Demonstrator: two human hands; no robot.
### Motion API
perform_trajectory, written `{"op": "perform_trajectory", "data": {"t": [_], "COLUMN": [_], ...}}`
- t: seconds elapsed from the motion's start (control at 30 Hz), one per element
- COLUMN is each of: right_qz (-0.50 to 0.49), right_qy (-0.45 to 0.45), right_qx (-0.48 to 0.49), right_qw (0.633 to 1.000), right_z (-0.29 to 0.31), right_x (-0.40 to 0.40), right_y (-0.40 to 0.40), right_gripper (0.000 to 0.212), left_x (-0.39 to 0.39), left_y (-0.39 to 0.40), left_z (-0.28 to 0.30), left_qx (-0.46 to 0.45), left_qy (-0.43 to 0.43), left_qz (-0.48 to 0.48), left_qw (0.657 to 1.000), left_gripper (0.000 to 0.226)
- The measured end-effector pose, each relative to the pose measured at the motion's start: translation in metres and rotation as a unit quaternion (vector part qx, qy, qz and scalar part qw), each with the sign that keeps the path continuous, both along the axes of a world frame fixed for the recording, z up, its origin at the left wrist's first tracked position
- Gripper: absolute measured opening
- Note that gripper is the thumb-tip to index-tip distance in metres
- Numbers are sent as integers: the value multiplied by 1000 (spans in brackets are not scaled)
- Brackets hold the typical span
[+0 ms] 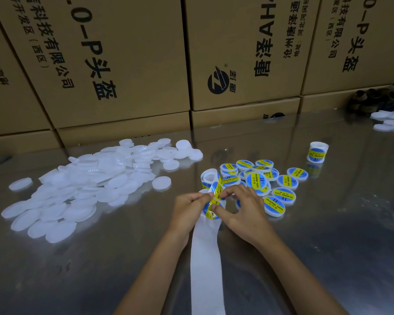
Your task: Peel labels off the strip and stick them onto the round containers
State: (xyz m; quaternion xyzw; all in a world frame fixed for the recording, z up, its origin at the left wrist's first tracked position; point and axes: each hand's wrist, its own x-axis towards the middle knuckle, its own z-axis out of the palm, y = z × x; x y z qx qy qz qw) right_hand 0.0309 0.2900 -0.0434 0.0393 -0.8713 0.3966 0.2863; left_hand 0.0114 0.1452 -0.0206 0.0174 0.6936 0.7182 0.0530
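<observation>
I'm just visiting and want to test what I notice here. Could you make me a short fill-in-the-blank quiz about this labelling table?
1. Both hands, left hand and right hand, pinch a blue and ____ label.
2. The pile of plain white lids lies to the person's ____.
3. The used backing strip trails toward the ____.
4. Behind the metal table stand cardboard ____.

Missing words: yellow; left; person; boxes

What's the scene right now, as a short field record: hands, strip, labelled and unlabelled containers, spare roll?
left hand: grips the label strip
right hand: fingers pinch a blue-yellow label on the strip
label strip: bare backing trails toward the camera
labelled containers: cluster right of the hands
unlabelled containers: white pile, left
spare roll: upright, far right
surface: shiny metal table
</observation>
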Motion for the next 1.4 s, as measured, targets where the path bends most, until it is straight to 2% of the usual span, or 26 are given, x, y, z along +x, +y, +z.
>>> {"op": "perform_trajectory", "data": {"t": [0.13,0.33,0.53,0.83,0.97,1.03,1.13,1.3,1.4], "right_qz": [0,0,11,63,109,159,209,270,251], "right_qy": [5,16,15,-22,-74,-144,-207,-216,-192], "right_qx": [19,46,29,3,-75,-144,-197,-362,-416], "right_qw": [1000,999,999,998,988,966,935,866,853], "right_z": [0,-3,-1,2,8,13,22,33,35], "right_x": [2,0,1,3,6,8,12,18,16], "right_y": [1,2,2,0,0,2,8,14,18], "right_gripper": [30,28,27,26,29,27,22,15,15], "left_x": [-2,0,0,2,3,3,3,5,7], "left_y": [1,5,5,6,4,2,-2,-1,0], "left_z": [-1,-1,0,7,7,8,9,9,11], "left_qx": [-28,-18,-31,-48,-42,-33,-25,-28,-13], "left_qy": [-4,-25,-33,-49,-51,-53,-55,-36,-40], "left_qz": [18,15,14,13,14,10,-7,-19,-36], "left_qw": [999,999,999,998,998,998,998,999,998], "left_gripper": [22,27,22,25,29,29,26,16,18]}}
